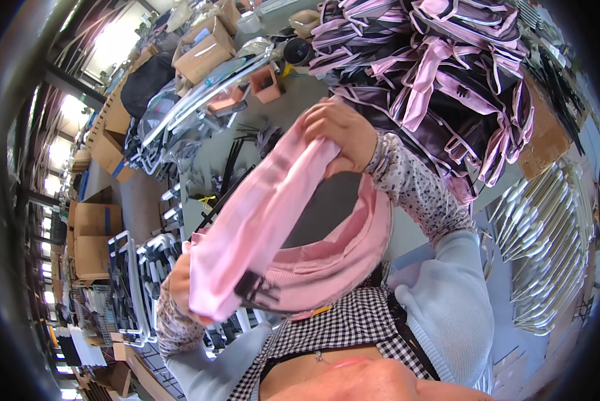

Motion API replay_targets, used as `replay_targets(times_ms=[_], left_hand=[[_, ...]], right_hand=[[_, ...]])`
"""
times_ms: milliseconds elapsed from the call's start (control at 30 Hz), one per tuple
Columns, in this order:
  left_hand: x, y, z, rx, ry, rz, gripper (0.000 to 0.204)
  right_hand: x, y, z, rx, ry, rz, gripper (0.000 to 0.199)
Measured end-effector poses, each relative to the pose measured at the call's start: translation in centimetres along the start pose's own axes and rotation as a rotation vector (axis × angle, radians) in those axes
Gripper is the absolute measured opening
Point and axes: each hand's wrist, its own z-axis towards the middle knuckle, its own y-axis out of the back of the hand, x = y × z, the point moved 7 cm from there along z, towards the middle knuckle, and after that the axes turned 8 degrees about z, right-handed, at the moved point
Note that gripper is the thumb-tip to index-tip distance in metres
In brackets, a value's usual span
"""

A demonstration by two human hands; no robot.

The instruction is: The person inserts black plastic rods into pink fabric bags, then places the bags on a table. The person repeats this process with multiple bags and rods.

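Left grip [181, 289] and right grip [343, 134] clutch creased pink fabric loop [246, 230] | ribbed inner face [337, 248] | crumpled pink-and-black heap [440, 73] beyond

Black lettering [258, 288], too blurred to read!
It crosses the pink band [250, 220]; small dark marks [462, 91] on a piled pink strip [477, 102].

Left grip [181, 284] is partly hidden by the pink fabric band [243, 227]; its fingers can't be made out. Dark print on the band is blurred. Counter [300, 90] is mostly covered. Pink-and-black pile [447, 80] is cut off by the upper edge.
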Motion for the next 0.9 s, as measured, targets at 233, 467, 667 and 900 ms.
replay_targets(times_ms=[233, 467, 667, 900], left_hand=[[-3.5, -3.2, 2.9, 0.185, -0.068, 0.101, 0.043], [-2.3, -9.1, 6.5, 0.311, -0.073, 0.046, 0.040], [2.4, -12.2, 5.7, 0.303, 0.054, 0.250, 0.032], [12.2, -14.4, 0.1, 0.105, 0.260, 0.224, 0.024]], right_hand=[[2.4, 3.3, -0.9, 0.136, 0.017, 0.035, 0.066], [6.2, 1.6, -1.3, 0.124, 0.142, -0.023, 0.029], [7.1, 2.7, -3.4, 0.173, 0.131, 0.013, 0.045], [7.2, 3.5, -5.2, 0.079, -0.012, 0.074, 0.054]])
